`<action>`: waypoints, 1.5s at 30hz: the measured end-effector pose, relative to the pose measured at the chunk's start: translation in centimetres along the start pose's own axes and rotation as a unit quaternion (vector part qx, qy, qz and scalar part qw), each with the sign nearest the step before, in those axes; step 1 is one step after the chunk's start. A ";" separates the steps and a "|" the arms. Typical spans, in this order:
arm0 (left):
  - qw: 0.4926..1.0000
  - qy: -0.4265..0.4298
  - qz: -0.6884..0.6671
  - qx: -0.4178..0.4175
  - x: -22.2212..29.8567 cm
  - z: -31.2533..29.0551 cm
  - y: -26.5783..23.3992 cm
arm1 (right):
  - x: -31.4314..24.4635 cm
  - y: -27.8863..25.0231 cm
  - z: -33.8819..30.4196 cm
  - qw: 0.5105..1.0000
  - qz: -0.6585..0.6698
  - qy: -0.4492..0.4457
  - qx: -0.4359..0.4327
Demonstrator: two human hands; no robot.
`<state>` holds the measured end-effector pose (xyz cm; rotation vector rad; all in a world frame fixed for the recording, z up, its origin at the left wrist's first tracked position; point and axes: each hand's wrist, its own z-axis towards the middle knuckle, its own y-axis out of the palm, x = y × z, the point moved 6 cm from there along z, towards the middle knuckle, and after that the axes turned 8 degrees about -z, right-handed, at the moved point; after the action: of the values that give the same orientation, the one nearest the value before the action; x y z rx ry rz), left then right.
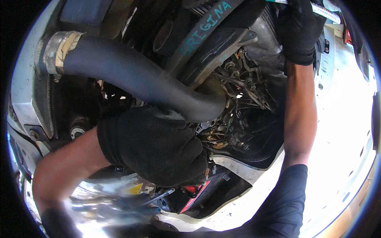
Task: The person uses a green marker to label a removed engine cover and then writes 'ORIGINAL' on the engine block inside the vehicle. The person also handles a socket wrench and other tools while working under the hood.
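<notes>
My left hand (152, 146), in a black knit glove, is closed just below the bend of a thick black hose (135, 77). Its fingers curl toward the wiring, and whatever they may grip is hidden. At the upper right, my right hand (299, 33), gloved the same way, is wrapped round a slim white tube with print on it (327, 14). One end of the tube sticks out right of the glove, and a green-marked part shows to the left. A metal clamp (50, 53) circles the hose's left end.
Below the left hand sits a black battery (222, 186) with a red cover (193, 190) at its edge. Bundled wires and connectors (222, 137) fill the engine bay's middle. A dark bar with green lettering (206, 29) slants above. White body panel (337, 131) lies right.
</notes>
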<state>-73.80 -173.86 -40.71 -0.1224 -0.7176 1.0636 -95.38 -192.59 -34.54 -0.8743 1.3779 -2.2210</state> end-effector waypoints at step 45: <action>0.993 0.017 -0.080 -0.090 -0.4 -0.7 -0.2 | 0.0 1.5 -1.6 0.983 -0.183 -0.001 0.001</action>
<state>-73.32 -174.15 -41.35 -0.2326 -0.7791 0.8421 -96.51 -192.24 -36.44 -1.2136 1.2977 -2.4835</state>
